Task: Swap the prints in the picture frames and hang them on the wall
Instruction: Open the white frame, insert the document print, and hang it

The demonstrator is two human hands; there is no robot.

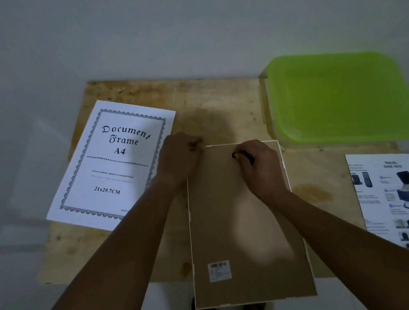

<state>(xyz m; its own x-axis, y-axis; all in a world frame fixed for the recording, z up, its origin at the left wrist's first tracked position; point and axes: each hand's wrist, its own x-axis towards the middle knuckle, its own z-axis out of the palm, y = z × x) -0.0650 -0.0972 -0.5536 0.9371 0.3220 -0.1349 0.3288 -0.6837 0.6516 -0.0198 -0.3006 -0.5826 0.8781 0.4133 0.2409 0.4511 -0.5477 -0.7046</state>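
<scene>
Left hand (179,156) pinches the face-down frame (243,229) at its top-left corner, and right hand (259,164) pinches its black clip (237,155), mid-picture. Yank too hard and that clip probably bends or snaps.

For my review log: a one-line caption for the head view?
Left hand at the far corner, right hand pinching a black clip, on a face-down picture frame.

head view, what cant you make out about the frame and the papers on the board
picture frame: lies face down, so only its brown back shows and the front is hidden.
small dark piece pinched by the right hand: the fingers cover most of it.
left hand at the frame's far left corner: blurred, grip unclear.
barcode label: print too small.
Document Frame sheet: near corner hidden behind the left forearm.
</scene>
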